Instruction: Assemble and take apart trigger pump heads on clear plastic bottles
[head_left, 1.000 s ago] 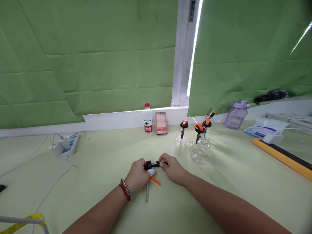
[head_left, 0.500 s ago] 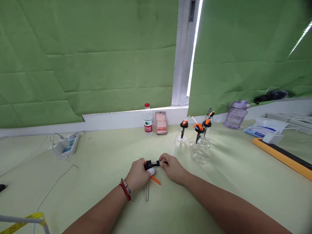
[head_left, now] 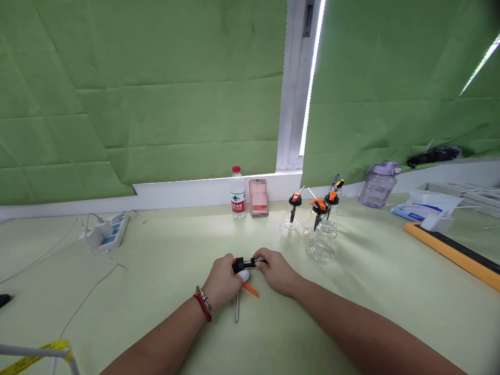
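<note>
Low in the middle of the table, a black and orange jar top [head_left: 239, 264] lies sideways between my hands. My left hand [head_left: 222, 278] is closed around its cap end, with a white covering on the thumb. A metal rod [head_left: 237, 308] and an orange lever [head_left: 250, 289] stick out below that hand. My right hand [head_left: 275, 271] pinches the far end of the black stem [head_left: 250, 262]; the fingers partly hide that end. Similar orange and black tops [head_left: 319, 205] sit on glass jars to the right, beside an open glass jar [head_left: 321, 249].
A water bottle [head_left: 238, 195] and a pink box [head_left: 259, 198] stand by the wall. At left lies a power strip [head_left: 116, 233] with cables. Towards the right are a purple jug [head_left: 378, 185], a tissue pack [head_left: 429, 204] and a long orange and black bar [head_left: 453, 251].
Both hands keep nearly the same hold on the jar top. The whole view has shifted very slightly; nothing else visibly differs.
</note>
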Available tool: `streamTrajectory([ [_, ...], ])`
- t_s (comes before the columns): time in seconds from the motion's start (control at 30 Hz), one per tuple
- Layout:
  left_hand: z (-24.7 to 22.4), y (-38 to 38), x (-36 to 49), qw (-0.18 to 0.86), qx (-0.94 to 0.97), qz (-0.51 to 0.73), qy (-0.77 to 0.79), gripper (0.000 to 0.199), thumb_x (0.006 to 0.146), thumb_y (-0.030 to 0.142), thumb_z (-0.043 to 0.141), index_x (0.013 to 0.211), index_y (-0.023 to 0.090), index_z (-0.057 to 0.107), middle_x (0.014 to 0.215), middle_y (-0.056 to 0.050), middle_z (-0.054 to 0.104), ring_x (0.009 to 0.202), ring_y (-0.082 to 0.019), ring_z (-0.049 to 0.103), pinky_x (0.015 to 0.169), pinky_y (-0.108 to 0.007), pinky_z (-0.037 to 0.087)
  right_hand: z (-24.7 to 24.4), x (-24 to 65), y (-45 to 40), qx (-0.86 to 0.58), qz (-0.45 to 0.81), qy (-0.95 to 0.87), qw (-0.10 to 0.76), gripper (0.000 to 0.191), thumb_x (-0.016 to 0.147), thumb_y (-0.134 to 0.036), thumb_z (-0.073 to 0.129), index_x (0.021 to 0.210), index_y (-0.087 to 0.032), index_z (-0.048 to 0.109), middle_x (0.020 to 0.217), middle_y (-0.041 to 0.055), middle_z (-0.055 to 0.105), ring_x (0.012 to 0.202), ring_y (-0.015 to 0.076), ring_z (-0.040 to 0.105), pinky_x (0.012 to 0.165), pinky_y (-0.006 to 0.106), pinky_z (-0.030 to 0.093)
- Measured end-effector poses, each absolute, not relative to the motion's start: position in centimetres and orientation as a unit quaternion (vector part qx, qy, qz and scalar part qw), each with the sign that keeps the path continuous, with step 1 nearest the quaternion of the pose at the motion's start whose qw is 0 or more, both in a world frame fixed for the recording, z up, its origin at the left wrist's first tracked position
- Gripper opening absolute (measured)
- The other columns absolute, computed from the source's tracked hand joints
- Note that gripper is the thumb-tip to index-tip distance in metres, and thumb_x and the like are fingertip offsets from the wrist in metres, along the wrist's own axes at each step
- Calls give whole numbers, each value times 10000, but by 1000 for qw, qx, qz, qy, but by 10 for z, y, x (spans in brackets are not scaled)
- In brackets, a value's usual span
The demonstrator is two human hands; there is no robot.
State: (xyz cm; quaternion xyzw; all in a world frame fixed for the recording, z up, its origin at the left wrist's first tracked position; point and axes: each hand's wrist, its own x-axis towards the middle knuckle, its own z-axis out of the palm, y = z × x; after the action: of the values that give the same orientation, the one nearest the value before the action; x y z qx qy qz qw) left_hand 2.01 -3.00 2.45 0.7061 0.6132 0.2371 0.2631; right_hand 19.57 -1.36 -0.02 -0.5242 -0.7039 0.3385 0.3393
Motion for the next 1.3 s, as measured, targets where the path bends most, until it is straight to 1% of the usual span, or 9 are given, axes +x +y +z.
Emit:
streamTrajectory([
  [0.07, 25, -29, 20, 260, 707, 235, 615, 188, 711, 287, 611, 680, 201, 446, 636, 23, 511, 560, -126, 491, 494, -216, 350, -1, 196, -14, -524, 336, -704, 341, 124, 794, -197, 482, 871, -208, 579, 789, 12, 589, 718, 163, 525, 649, 272, 393],
  [0.23, 27, -28, 20, 264, 706, 227, 617, 182, 714, 280, 608, 689, 198, 447, 651, 18, 524, 567, -124, 500, 497, -211, 366, -4, 196, -15, -526, 345, -693, 351, 158, 802, -195, 469, 945, -229, 527, 750, -13, 562, 658, 146, 513, 612, 259, 390],
  [0.4, 27, -27, 19, 265, 703, 223, 621, 173, 713, 276, 604, 693, 198, 450, 657, 14, 530, 567, -126, 502, 492, -211, 369, -6, 197, -14, -523, 334, -700, 353, 116, 799, -190, 468, 893, -227, 524, 758, -12, 556, 679, 148, 515, 622, 260, 388],
  [0.47, 26, -27, 19, 264, 702, 224, 622, 177, 714, 283, 603, 692, 199, 450, 663, 12, 531, 573, -127, 505, 494, -212, 370, -7, 197, -13, -524, 334, -698, 357, 126, 796, -194, 470, 909, -232, 512, 751, -17, 551, 675, 149, 516, 617, 260, 388],
  [0.77, 25, -27, 19, 267, 701, 224, 622, 178, 716, 289, 602, 695, 198, 450, 658, 12, 537, 571, -128, 514, 492, -212, 368, -5, 197, -14, -523, 339, -696, 356, 151, 794, -205, 470, 930, -235, 529, 748, -19, 555, 654, 144, 509, 606, 258, 387],
  [1.3, 24, -26, 18, 271, 697, 228, 623, 177, 722, 295, 608, 706, 198, 461, 665, 7, 555, 570, -131, 529, 493, -215, 375, -7, 198, -12, -529, 319, -701, 356, 124, 789, -216, 485, 904, -229, 530, 789, -2, 570, 718, 164, 538, 643, 279, 402],
])
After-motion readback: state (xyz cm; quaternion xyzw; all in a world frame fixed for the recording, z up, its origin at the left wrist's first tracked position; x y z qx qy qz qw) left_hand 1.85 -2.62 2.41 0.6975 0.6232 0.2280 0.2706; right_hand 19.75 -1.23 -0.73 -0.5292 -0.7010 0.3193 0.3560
